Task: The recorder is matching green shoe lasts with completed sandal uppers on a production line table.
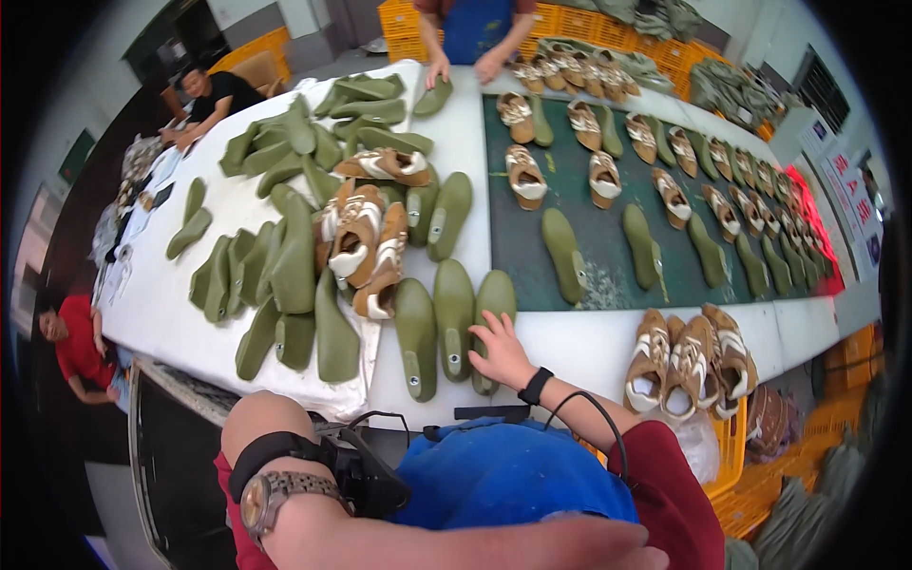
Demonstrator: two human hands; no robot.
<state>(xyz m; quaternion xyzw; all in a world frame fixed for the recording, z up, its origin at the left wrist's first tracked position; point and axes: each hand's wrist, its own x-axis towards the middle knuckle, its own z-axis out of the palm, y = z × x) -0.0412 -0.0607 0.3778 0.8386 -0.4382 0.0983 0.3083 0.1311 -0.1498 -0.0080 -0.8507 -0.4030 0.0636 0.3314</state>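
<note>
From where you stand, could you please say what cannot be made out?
In the head view:
Left hand: blurred, cut off by the lower edge.
Green shoe form: partly covered by the right hand.
Person across the table: head cut off by the top edge.
Shoes at the mat's right end: too small for detail.

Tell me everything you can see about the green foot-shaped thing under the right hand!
The foot-shaped thing is olive green and smooth, and looks like hard plastic. Its broad, rounded end is farther away, its narrower end nearer. It lies on the white tabletop, rightmost in a row of three similar ones. The right hand rests on it, spread out, hiding part of it.
</note>
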